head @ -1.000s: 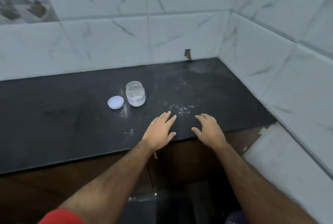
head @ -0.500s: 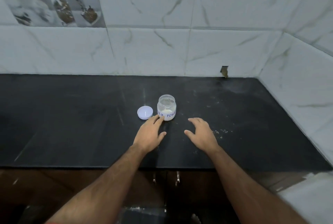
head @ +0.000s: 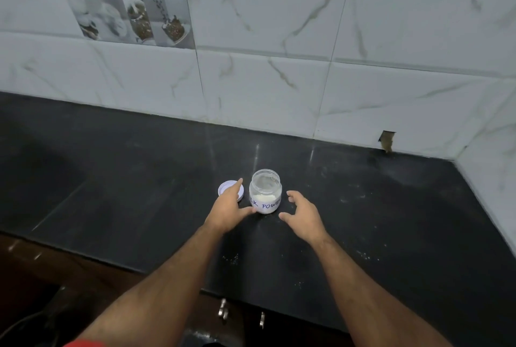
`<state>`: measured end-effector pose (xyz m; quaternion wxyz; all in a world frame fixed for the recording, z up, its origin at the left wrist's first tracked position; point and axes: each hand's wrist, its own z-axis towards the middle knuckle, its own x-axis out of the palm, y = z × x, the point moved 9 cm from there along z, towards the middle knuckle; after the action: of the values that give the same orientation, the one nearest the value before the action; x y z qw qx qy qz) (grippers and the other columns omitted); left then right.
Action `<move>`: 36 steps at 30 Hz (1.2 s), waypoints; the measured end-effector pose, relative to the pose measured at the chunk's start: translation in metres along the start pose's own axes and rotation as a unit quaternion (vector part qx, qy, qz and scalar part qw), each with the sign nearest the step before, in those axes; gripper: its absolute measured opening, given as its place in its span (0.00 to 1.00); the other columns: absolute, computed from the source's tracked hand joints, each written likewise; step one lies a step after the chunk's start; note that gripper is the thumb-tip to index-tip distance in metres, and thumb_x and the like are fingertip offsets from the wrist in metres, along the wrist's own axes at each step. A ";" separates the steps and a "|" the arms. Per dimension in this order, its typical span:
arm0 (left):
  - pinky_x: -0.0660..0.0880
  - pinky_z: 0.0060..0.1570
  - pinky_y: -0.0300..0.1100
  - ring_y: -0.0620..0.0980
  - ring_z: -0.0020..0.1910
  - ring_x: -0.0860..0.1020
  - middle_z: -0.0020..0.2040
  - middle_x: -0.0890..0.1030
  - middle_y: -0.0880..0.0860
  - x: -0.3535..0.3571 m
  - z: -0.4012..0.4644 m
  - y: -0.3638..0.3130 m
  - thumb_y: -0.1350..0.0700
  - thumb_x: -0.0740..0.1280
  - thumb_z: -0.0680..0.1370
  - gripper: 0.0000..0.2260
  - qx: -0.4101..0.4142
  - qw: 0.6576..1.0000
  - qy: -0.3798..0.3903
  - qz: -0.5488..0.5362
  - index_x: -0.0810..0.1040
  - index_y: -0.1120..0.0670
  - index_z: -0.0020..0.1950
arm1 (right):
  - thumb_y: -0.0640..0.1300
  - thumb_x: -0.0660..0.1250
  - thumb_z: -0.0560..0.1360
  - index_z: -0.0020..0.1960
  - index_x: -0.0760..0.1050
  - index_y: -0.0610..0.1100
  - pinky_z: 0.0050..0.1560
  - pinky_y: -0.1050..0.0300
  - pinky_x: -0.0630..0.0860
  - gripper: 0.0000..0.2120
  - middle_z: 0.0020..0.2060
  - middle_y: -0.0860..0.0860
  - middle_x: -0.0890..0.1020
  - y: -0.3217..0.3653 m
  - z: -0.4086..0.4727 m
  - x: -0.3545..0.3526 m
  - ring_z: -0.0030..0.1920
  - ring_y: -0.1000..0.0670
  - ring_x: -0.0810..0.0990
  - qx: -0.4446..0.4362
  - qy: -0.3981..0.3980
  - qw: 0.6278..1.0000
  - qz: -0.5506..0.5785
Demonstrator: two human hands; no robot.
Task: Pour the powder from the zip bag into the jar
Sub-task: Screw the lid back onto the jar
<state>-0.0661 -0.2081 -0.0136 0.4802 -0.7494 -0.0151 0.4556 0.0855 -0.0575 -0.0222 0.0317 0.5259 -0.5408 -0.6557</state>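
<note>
A small clear jar (head: 265,191) stands upright and uncapped on the black counter (head: 111,179). It has white powder in its lower part and a white label with blue writing. Its white lid (head: 226,188) lies flat just left of it. My left hand (head: 229,208) is open over the lid's near edge, thumb stretched toward the jar's base. My right hand (head: 303,215) is open just right of the jar, fingers curved, not touching it. No zip bag is in view.
White marble-look wall tiles rise behind the counter and along the right side, meeting in a corner (head: 458,156). Specks of spilled powder (head: 231,258) lie on the counter near its front edge. Cabinet door handles (head: 223,309) show below the edge.
Both hands have moved forward to either side of the jar. The view has shifted, so jar and lid sit more central and closer.
</note>
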 end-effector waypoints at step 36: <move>0.77 0.56 0.37 0.42 0.55 0.83 0.58 0.81 0.46 -0.026 0.110 -0.100 0.50 0.80 0.66 0.44 0.102 0.952 0.154 -0.243 0.61 0.48 0.78 | 0.47 0.83 0.57 0.67 0.70 0.48 0.55 0.45 0.82 0.42 0.60 0.46 0.81 0.041 0.057 -0.003 0.59 0.44 0.82 -0.006 -0.008 0.903 0.430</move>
<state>-0.1167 -0.0891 0.0634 0.6466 -0.7312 -0.0767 0.2035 0.0242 -0.0339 0.0022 0.3094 0.2365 -0.7109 -0.5856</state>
